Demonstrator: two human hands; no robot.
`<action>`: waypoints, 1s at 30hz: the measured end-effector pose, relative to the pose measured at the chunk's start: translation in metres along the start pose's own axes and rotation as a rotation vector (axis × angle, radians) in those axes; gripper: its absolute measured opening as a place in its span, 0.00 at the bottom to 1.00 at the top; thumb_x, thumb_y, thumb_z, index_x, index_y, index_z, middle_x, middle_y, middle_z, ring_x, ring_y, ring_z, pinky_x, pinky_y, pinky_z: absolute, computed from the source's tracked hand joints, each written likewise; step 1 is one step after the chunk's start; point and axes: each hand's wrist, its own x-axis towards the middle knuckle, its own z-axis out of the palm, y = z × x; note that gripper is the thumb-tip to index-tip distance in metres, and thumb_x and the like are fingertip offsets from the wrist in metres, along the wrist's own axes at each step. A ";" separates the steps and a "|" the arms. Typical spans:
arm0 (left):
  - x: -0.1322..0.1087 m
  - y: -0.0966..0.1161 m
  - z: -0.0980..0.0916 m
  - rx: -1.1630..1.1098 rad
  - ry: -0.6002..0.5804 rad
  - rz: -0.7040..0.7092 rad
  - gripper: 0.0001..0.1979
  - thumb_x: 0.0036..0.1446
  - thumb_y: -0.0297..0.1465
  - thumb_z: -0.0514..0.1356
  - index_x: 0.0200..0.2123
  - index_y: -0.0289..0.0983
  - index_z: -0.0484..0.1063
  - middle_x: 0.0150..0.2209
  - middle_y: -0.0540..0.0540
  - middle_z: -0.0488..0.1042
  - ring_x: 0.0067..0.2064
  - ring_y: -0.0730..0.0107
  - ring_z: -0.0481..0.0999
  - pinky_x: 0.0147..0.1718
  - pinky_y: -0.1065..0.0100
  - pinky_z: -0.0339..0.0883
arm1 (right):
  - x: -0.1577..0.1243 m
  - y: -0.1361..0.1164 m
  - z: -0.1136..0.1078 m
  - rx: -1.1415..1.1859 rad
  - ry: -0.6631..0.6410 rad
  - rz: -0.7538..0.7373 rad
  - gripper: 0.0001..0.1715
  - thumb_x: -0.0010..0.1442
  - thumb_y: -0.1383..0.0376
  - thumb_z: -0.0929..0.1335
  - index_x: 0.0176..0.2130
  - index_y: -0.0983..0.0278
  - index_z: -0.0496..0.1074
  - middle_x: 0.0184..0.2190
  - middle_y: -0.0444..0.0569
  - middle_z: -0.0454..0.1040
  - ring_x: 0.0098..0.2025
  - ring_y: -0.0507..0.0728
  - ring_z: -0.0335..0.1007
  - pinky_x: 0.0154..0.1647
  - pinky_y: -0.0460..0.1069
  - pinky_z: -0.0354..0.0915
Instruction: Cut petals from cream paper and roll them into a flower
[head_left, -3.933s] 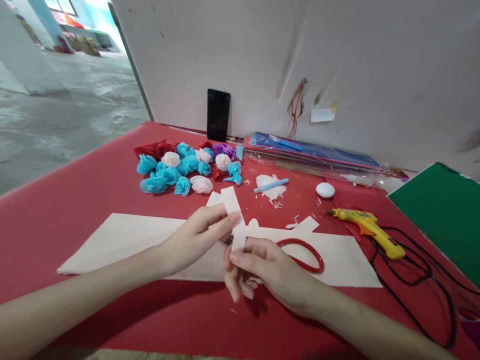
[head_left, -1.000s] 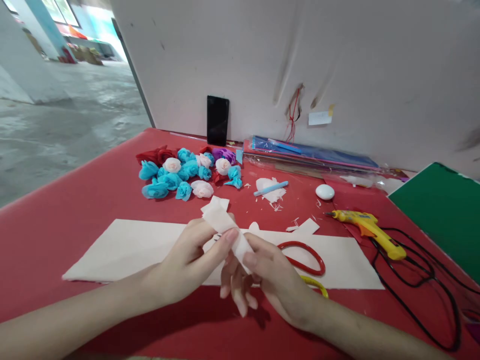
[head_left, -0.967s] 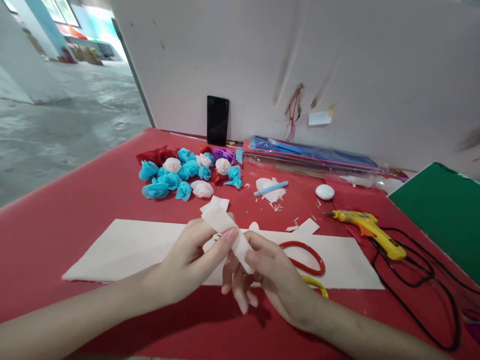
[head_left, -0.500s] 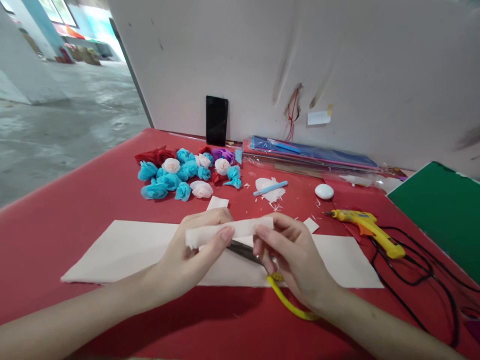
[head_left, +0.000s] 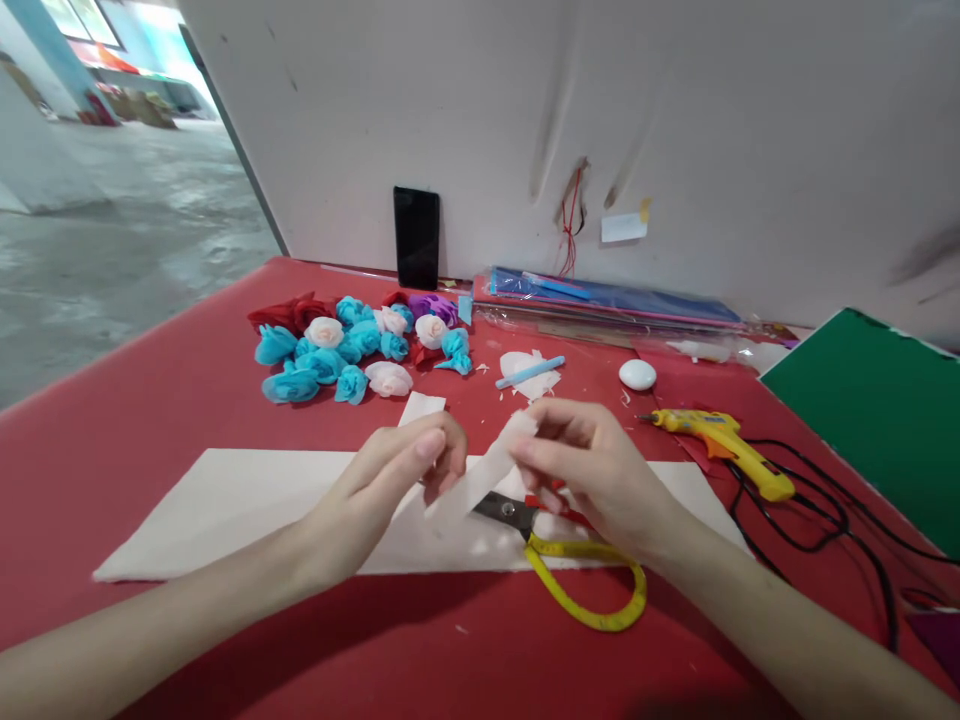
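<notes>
A narrow strip of white crepe-like paper [head_left: 480, 480] slants down to the left, its upper end pinched between the thumb and fingers of my right hand [head_left: 589, 465]. Its lower end hangs beside my left hand [head_left: 397, 475], which is loosely closed, thumb against the curled index finger, with nothing seen in it. Below lie scissors [head_left: 585, 590] with dark blades and a yellow handle loop; a red part shows partly behind my right hand. They rest across a long white paper sheet [head_left: 247, 500]. A small white paper piece [head_left: 422, 405] sits at the sheet's far edge.
Blue, white, red and purple paper flowers [head_left: 322, 362] cluster at the back left. A black phone [head_left: 417, 238] leans on the wall. A light-blue stick [head_left: 531, 372] lies on paper scraps. Rightward are a white oval object [head_left: 637, 375], a yellow glue gun [head_left: 724, 440] with black cable, and a green board [head_left: 870, 420].
My left hand has let go of the strip, which has swung from level to slanting, held by my right hand alone. More of the scissors shows. The view has shifted slightly.
</notes>
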 end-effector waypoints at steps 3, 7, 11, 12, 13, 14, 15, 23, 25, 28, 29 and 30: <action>0.002 0.005 0.004 0.100 -0.088 0.026 0.15 0.59 0.34 0.46 0.21 0.38 0.57 0.19 0.55 0.57 0.20 0.77 0.58 0.19 0.74 0.54 | -0.002 0.004 0.008 -0.073 -0.049 0.044 0.07 0.51 0.69 0.68 0.24 0.67 0.66 0.15 0.37 0.63 0.13 0.42 0.53 0.12 0.39 0.50; 0.000 0.012 0.008 0.235 -0.114 0.078 0.15 0.58 0.30 0.46 0.19 0.38 0.50 0.17 0.57 0.50 0.17 0.79 0.52 0.16 0.75 0.47 | -0.005 0.006 0.013 -0.124 -0.055 0.002 0.07 0.52 0.67 0.68 0.24 0.67 0.67 0.15 0.37 0.62 0.15 0.43 0.54 0.14 0.38 0.53; 0.000 0.014 0.006 0.248 -0.126 0.103 0.15 0.59 0.29 0.45 0.19 0.38 0.50 0.17 0.57 0.51 0.17 0.80 0.52 0.16 0.75 0.46 | -0.006 0.006 0.014 -0.138 -0.029 0.000 0.07 0.52 0.67 0.68 0.25 0.66 0.66 0.15 0.36 0.60 0.16 0.43 0.53 0.13 0.37 0.54; 0.000 0.014 0.005 0.253 -0.136 0.107 0.15 0.59 0.29 0.45 0.19 0.38 0.50 0.17 0.57 0.51 0.17 0.80 0.51 0.16 0.75 0.46 | -0.006 0.005 0.014 -0.136 -0.033 0.000 0.07 0.52 0.67 0.68 0.25 0.66 0.66 0.15 0.36 0.60 0.15 0.43 0.52 0.13 0.37 0.54; -0.001 0.014 0.005 0.259 -0.148 0.105 0.15 0.59 0.29 0.45 0.19 0.38 0.49 0.17 0.57 0.50 0.18 0.80 0.51 0.16 0.75 0.47 | -0.007 0.005 0.014 -0.135 -0.040 -0.003 0.07 0.52 0.67 0.68 0.25 0.66 0.66 0.15 0.36 0.60 0.15 0.43 0.52 0.13 0.37 0.53; -0.001 0.013 0.004 0.266 -0.162 0.101 0.16 0.59 0.29 0.45 0.19 0.38 0.49 0.17 0.57 0.50 0.18 0.79 0.51 0.17 0.75 0.47 | -0.007 0.005 0.014 -0.134 -0.047 -0.010 0.07 0.52 0.67 0.68 0.25 0.66 0.66 0.16 0.37 0.60 0.15 0.43 0.52 0.13 0.37 0.53; -0.001 0.013 0.004 0.271 -0.177 0.100 0.16 0.59 0.29 0.44 0.19 0.38 0.49 0.17 0.56 0.49 0.18 0.79 0.51 0.17 0.75 0.48 | -0.007 0.006 0.015 -0.136 -0.050 -0.018 0.07 0.52 0.68 0.68 0.25 0.66 0.66 0.16 0.37 0.61 0.15 0.43 0.52 0.13 0.37 0.52; -0.004 0.020 0.000 0.297 -0.274 0.099 0.15 0.59 0.30 0.43 0.20 0.39 0.49 0.16 0.55 0.50 0.19 0.76 0.52 0.20 0.73 0.52 | -0.010 0.008 0.017 -0.134 -0.046 -0.022 0.06 0.52 0.67 0.68 0.26 0.67 0.67 0.17 0.38 0.61 0.18 0.43 0.53 0.15 0.38 0.51; -0.005 0.022 -0.001 0.289 -0.302 0.103 0.14 0.59 0.31 0.43 0.20 0.39 0.49 0.17 0.55 0.52 0.19 0.75 0.54 0.19 0.74 0.53 | -0.009 0.008 0.017 -0.161 -0.037 -0.041 0.05 0.51 0.68 0.68 0.26 0.67 0.68 0.18 0.38 0.63 0.19 0.44 0.54 0.18 0.39 0.53; -0.006 0.022 0.000 0.293 -0.303 0.093 0.15 0.59 0.31 0.42 0.20 0.39 0.50 0.17 0.55 0.54 0.19 0.75 0.56 0.20 0.75 0.55 | -0.009 0.004 0.018 -0.192 -0.009 -0.061 0.05 0.51 0.68 0.68 0.26 0.67 0.67 0.20 0.39 0.64 0.21 0.44 0.56 0.19 0.40 0.54; -0.006 0.022 0.001 0.303 -0.280 0.086 0.15 0.59 0.31 0.42 0.20 0.39 0.50 0.17 0.55 0.53 0.19 0.75 0.56 0.20 0.75 0.55 | -0.009 0.002 0.018 -0.196 0.042 -0.089 0.05 0.51 0.68 0.69 0.26 0.66 0.67 0.21 0.39 0.64 0.22 0.45 0.56 0.20 0.40 0.54; -0.007 0.022 0.001 0.312 -0.248 0.079 0.15 0.60 0.31 0.42 0.20 0.39 0.50 0.17 0.55 0.52 0.19 0.75 0.56 0.20 0.74 0.55 | -0.011 -0.001 0.018 -0.192 0.100 -0.125 0.05 0.51 0.68 0.69 0.26 0.65 0.67 0.21 0.39 0.64 0.22 0.45 0.57 0.21 0.40 0.55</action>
